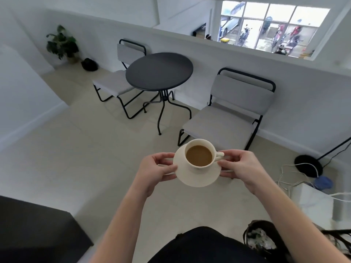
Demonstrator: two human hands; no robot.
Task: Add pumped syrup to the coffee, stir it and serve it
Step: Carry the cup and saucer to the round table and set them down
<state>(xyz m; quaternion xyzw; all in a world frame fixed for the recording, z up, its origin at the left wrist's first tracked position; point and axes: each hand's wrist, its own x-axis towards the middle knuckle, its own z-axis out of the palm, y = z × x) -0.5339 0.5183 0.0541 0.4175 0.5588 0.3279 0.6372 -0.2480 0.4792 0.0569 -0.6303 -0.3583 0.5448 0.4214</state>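
Coffee cup (199, 155) on saucer (197, 180), rim pinched by both hands' fingers (168, 168); black table (159, 71) ahead.

**A quiet corner by the half-wall**

A round dark table (159, 70) stands on the pale floor (79, 158), close to the white half-wall (209, 54). One grey-cushioned chair (114, 84) with a black frame sits at its far left edge. A second chair (228, 120) stands apart to its right, back to the wall. A potted plant (61, 42) occupies the floor's far left corner, with a dark rounded object (89, 64) just beside it. Above the wall, a paned window (269, 25) shows parked motorbikes (294, 35). At the floor's right edge, white cables (290, 179) trail around a black disc base (307, 166).
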